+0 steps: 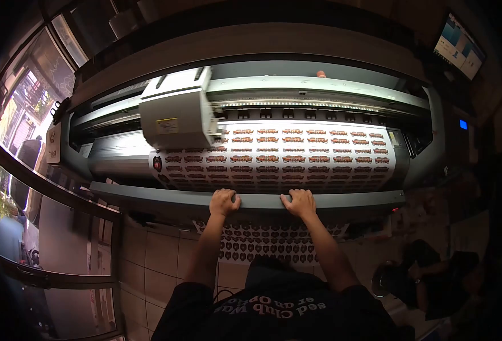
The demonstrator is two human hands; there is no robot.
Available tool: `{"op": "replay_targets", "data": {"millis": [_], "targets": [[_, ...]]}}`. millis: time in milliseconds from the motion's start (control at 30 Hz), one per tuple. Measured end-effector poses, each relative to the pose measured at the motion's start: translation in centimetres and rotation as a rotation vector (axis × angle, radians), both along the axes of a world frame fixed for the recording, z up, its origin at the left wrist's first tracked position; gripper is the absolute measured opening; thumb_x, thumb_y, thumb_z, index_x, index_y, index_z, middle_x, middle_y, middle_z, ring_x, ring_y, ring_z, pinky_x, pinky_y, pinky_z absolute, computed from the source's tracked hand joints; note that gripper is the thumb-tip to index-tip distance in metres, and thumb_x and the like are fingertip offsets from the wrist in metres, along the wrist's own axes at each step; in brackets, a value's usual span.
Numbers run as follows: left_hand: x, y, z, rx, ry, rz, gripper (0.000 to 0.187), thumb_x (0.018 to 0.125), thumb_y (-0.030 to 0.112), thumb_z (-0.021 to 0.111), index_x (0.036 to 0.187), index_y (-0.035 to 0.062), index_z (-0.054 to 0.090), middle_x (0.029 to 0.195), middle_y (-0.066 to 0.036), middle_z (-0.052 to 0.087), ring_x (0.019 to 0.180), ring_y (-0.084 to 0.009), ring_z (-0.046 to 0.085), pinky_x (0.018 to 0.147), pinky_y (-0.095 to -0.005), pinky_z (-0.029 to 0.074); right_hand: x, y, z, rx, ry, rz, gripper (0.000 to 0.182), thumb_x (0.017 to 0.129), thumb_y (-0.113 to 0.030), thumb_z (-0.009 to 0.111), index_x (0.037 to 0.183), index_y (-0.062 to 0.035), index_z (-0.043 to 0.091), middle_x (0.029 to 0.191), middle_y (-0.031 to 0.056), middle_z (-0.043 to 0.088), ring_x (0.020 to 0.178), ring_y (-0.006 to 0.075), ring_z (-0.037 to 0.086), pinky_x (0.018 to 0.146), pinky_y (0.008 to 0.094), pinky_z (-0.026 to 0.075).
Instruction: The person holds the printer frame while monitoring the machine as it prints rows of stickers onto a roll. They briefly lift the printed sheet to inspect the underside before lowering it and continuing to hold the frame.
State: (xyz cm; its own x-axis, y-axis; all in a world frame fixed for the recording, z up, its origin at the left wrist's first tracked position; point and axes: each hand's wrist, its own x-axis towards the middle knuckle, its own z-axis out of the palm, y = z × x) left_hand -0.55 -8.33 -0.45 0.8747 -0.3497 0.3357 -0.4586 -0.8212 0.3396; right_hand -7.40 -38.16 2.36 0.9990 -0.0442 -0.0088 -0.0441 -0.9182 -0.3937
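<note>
Across the near side of a large printer (319, 86) runs the front bar (260, 200), long, smooth and dull grey-green. The left hand (224, 202) and right hand (300, 203) are both curled over it, gripping, thumbs pointing inward. Just beyond lies the white sheet (274, 150), covered in neat rows of small reddish-brown motifs, bright at the far edge and shadowed toward the bar. The grey carriage (174, 111), with a yellow label (167, 125), stands over its left part. More printed material (267, 241) shows below the bar.
</note>
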Motion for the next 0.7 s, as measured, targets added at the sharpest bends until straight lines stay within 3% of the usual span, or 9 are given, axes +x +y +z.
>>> {"op": "replay_targets", "data": {"millis": [700], "targets": [[0.03,-0.03,0.13,-0.028,-0.025,-0.003,0.026,0.080,0.029,0.060,0.081,0.0057,0.071,0.082,-0.011,0.070,0.083,-0.0279,0.065,0.085,-0.0401,0.048,0.11,-0.17,-0.27,0.009,-0.033,0.034,0.052,0.093,-0.052,0.052,0.091,-0.0042,0.072,0.090,0.0163,0.070,0.092,0.0329,0.064,0.091,0.0439,0.044]]}}
